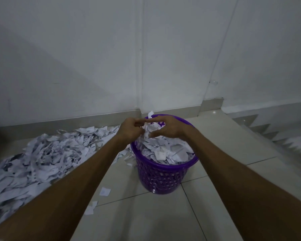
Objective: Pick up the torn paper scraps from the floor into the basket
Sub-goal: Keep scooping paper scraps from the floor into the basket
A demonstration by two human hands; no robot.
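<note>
Both hands are up over the basket (165, 173), w/ the left hand (131, 130) and right hand (170, 128) meeting above its far rim. Between them is a small wad of scraps (150, 128). The left looks curled and pinching at it; the right has fingers spread and bent round the wad from the other side, so I'd call both grasping paper. How firmly, I can't tell, as it's blurred there.

The basket is purple, perforated, upright on the floor (215, 171) tiles, approx. dead ahead of the person. It's heaped w/ paper right up to the rim.

The bit that matters for the next go: the big pile (42, 153) lies to the left of the basket. It stretches as a long band from the near-left corner toward the far wall (76, 58), its far end just beside the basket's left side. So the left hand is nearer to it, and the reach is leftward and down. The right would have to cross over.

A few strays (105, 191) sit on the tiles near the basket's left, between the arms.

My guess: drop this wad, then swing left. The basket's so full that scraps may slide off the top.
</note>
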